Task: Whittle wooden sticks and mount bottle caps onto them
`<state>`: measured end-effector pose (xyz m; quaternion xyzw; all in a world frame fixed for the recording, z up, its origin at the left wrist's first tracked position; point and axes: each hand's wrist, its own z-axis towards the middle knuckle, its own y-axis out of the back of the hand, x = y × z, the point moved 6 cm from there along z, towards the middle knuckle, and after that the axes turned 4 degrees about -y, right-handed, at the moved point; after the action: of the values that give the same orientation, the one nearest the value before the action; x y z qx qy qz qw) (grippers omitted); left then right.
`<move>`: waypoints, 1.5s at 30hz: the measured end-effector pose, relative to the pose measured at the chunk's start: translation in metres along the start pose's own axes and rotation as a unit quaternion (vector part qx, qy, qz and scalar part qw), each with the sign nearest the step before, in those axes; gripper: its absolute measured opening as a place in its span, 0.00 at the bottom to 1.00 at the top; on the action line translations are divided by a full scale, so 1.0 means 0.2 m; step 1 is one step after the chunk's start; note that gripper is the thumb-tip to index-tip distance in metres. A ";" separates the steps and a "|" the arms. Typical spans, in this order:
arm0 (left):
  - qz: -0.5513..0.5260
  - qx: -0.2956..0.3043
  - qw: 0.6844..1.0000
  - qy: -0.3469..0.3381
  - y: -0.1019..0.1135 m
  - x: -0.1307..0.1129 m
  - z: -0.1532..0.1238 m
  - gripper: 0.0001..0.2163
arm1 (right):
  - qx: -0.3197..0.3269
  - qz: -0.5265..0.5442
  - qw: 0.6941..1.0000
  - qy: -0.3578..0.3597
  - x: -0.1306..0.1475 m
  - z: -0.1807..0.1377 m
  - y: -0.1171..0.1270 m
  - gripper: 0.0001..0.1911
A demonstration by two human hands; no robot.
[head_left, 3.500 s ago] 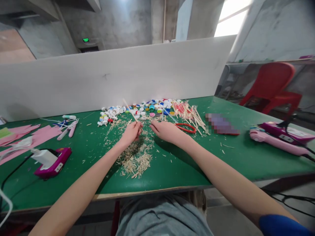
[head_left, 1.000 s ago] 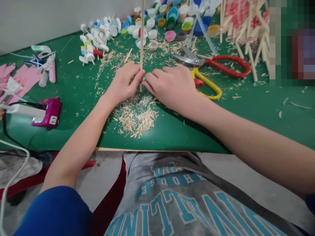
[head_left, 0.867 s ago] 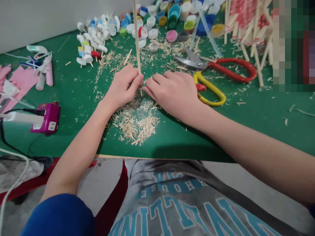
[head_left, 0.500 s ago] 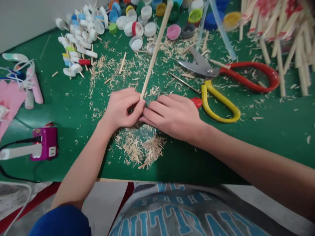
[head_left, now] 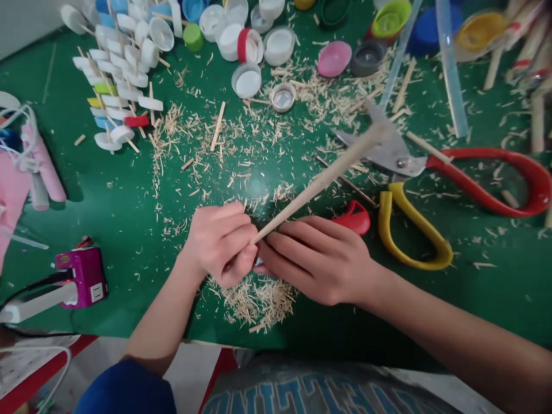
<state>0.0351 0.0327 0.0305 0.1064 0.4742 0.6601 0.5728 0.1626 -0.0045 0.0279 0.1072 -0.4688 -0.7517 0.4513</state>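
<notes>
A pale wooden stick (head_left: 318, 185) slants up and away to the right, its near end pinched between the thumb and fingers of my left hand (head_left: 225, 244). Beside it, almost touching, my right hand (head_left: 321, 259) is curled with its back up. Something small and pale shows between the two hands, mostly hidden under the right fingers, too covered to name. Below the hands lies a pile of wood shavings (head_left: 259, 302). Scissors (head_left: 401, 164) with one red and one yellow handle lie open past my right hand, near a red plastic piece (head_left: 353, 218).
Bottle caps (head_left: 334, 58) in many colours spread along the back. At the far left stand white caps threaded on thin sticks (head_left: 125, 69). A purple power adapter (head_left: 81, 276) with cords sits at the left. Clear tubes (head_left: 451, 69) and more sticks (head_left: 537, 123) lie at the right.
The stick has swung from nearly upright to leaning right, over the scissors' blades. My view has shifted, so both hands appear lower. Their grip looks much the same.
</notes>
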 end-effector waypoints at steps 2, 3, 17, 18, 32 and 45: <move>0.008 -0.011 0.999 -0.029 0.00 -0.01 -0.01 0.08 | -0.001 -0.030 0.999 0.017 0.01 -0.01 -0.02 0.10; 0.020 -0.013 0.998 -0.054 0.00 -0.02 -0.01 0.09 | -0.009 -0.052 0.998 0.027 0.02 -0.01 -0.03 0.11; 0.006 -0.083 0.994 0.074 0.02 0.07 -0.03 0.19 | 0.047 -0.147 0.983 -0.095 -0.03 0.01 -0.10 0.27; -0.008 -0.083 0.992 0.091 0.03 0.08 -0.03 0.19 | 0.051 -0.149 0.982 -0.101 -0.03 0.01 -0.10 0.27; 0.035 -0.026 0.996 0.084 0.00 0.11 -0.03 0.21 | 0.107 -0.204 0.957 -0.177 -0.04 0.02 -0.11 0.28; 0.025 -0.041 0.997 0.066 -0.03 0.10 -0.03 0.21 | 0.183 -0.195 0.939 -0.217 -0.05 0.05 -0.08 0.26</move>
<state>0.0300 0.0458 0.0148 0.0509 0.4811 0.6984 0.5274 0.1530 0.0112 0.0173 0.1117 -0.6548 -0.7311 0.1558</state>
